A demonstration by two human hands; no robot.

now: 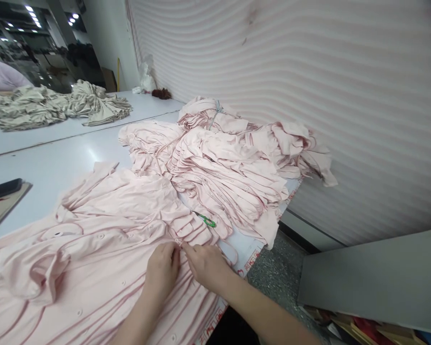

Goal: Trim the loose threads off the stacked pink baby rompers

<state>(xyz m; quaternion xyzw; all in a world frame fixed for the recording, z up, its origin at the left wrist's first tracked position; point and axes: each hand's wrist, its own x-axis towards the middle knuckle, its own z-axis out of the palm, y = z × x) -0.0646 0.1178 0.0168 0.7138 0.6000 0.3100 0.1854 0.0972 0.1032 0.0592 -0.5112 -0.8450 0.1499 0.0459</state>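
Pink garments with darker piping and small buttons [122, 206] lie layered across the near part of the table. My left hand [164, 266] and my right hand [205, 263] meet at a button placket near the garments' right part, both with fingers pinched on the pink fabric. The fingertips almost touch each other, and what lies between them is partly hidden. Just beyond my right hand, small green-handled scissors [207, 221] rest on the cloth. Behind them is a large heap of folded pink garments [230, 167], with one bundle tied by a bluish strip [217, 111].
Greyish-green garments [57, 105] lie across the table, beside a person in a light sleeve [3, 76]. A dark phone [3, 190] rests on brown card at left. A striped pale curtain [273, 62] hangs behind; a grey cabinet [373, 278] stands at right.
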